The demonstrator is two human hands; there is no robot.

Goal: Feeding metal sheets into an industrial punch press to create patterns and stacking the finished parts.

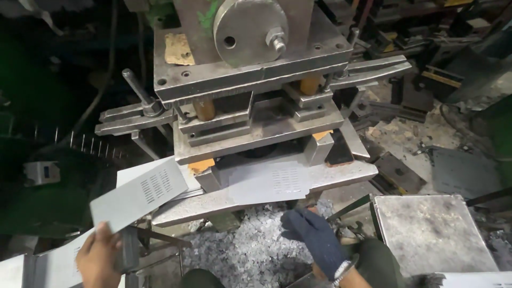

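My bare left hand [97,257] grips the near corner of a grey metal sheet with punched slots [140,193] and holds it tilted up at the lower left. My right hand [316,238], in a dark blue glove, hovers below the front edge of the press bed with its fingers curled, holding nothing that I can see. Another slotted grey sheet [269,183] lies flat on the bed under the heavy steel die set [256,112] of the punch press.
Small metal punchings [250,250] are heaped on the floor below the press. A flat steel plate [433,230] lies at the right. Clamp bars [130,118] stick out from the press at left and right. Metal scrap and tools litter the background.
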